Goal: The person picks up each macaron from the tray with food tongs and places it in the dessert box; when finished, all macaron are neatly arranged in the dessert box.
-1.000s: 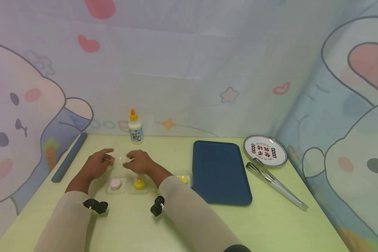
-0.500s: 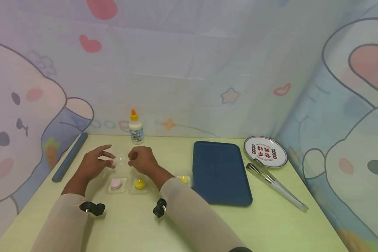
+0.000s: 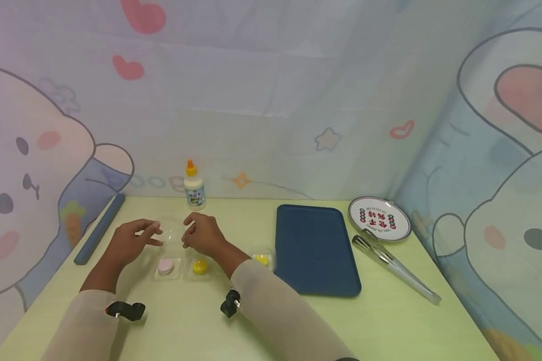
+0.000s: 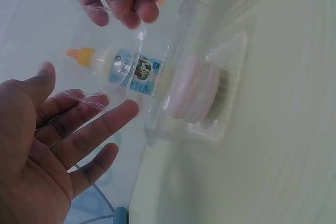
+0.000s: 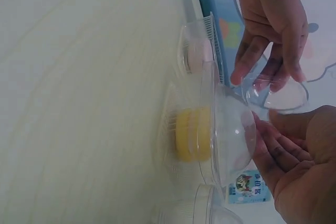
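Observation:
A clear plastic lid [image 3: 173,234], domed and see-through, is held above the table between the two hands. My right hand [image 3: 204,234] pinches its near edge with thumb and fingertips. My left hand [image 3: 133,241] is at its other side, fingers spread and fairly straight. Whether the left fingers touch the rim is hard to tell. Below lies a pink macaron [image 4: 194,90] in a clear square tray [image 4: 231,114]. Beside it a yellow macaron [image 5: 192,134] sits under a clear dome cover [image 5: 236,129]. Farther right, another clear box holds a yellow macaron [image 3: 262,259], partly hidden by the right sleeve.
A glue bottle [image 3: 194,188] stands upright at the back. A dark blue tray [image 3: 318,250] lies right of the boxes. Beyond it are an oval plate [image 3: 379,218] and metal tongs [image 3: 395,268]. A blue-grey bar [image 3: 100,228] lies along the left edge.
My left hand has opened its fingers, drawn back from the lid, then come near it again, now a little lower. My right hand has stayed nearly in place, holding the lid.

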Available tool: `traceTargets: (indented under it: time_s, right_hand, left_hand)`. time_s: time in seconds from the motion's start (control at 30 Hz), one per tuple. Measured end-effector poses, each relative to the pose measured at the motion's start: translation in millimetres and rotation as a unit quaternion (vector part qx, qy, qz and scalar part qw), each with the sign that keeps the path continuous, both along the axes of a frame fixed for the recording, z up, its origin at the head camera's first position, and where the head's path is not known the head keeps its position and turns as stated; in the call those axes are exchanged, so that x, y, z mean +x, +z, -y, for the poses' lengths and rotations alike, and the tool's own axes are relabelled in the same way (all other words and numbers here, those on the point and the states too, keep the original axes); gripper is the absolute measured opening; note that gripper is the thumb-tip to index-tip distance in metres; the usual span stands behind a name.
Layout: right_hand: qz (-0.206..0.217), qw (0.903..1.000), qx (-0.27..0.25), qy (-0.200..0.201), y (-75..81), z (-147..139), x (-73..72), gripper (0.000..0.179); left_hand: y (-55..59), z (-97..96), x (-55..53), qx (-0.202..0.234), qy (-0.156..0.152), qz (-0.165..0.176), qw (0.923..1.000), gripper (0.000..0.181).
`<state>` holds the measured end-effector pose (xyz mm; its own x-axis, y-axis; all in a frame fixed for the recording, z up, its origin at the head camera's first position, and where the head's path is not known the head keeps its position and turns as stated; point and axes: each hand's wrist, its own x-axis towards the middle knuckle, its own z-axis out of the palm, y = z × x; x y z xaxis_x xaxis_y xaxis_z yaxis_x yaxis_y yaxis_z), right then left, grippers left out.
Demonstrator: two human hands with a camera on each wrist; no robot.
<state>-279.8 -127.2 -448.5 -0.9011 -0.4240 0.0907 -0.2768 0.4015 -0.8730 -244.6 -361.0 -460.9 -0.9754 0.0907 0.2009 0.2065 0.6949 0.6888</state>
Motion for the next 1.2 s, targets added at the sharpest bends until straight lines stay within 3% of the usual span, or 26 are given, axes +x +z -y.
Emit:
traceTargets:
  time_s: [0.07,0.27,0.43,0.57,0.7,0.93,1.1,1.2]
  right_hand:
    - [-0.012,0.9998,0.011,0.011,-0.7,-1,1.4,0.026]
    - [-0.061,0.9966,0.050,0.021,-3.9,-4,3.5,0.044]
    - [-0.059,0.9955,0.069,0.026,-9.7,-7,6.1,0.046]
    - [-0.045,0.9953,0.073,0.044,-14.4,-11,8.5,0.040]
    - [-0.040,0.9943,0.078,0.061,-15.2,-13,12.3,0.040]
    - [-0.050,0.9919,0.081,0.084,-14.8,-13,22.1,0.056]
    - [-0.079,0.9885,0.089,0.093,-15.2,-13,27.3,0.054]
    - [-0.108,0.9824,0.128,0.083,-16.4,-12,30.9,0.054]
  left_hand:
    - [2.1,-0.7,2.1,-0.003,0.004,-0.006,1.0000,0.052]
    - [9.0,1.0,7.1,0.004,-0.019,-0.005,0.9998,0.048]
    - [7.2,7.7,13.7,0.016,-0.047,0.015,0.9987,0.037]
    - [3.4,13.5,20.0,0.048,-0.077,0.026,0.9955,0.032]
    - [0.9,18.7,26.6,0.060,-0.107,0.030,0.9919,0.041]
    - [0.3,21.4,35.6,0.054,-0.138,0.039,0.9881,0.060]
    - [-1.8,22.4,38.3,0.047,-0.146,0.038,0.9875,0.062]
    - [-4.2,22.3,39.3,0.038,-0.149,0.032,0.9876,0.063]
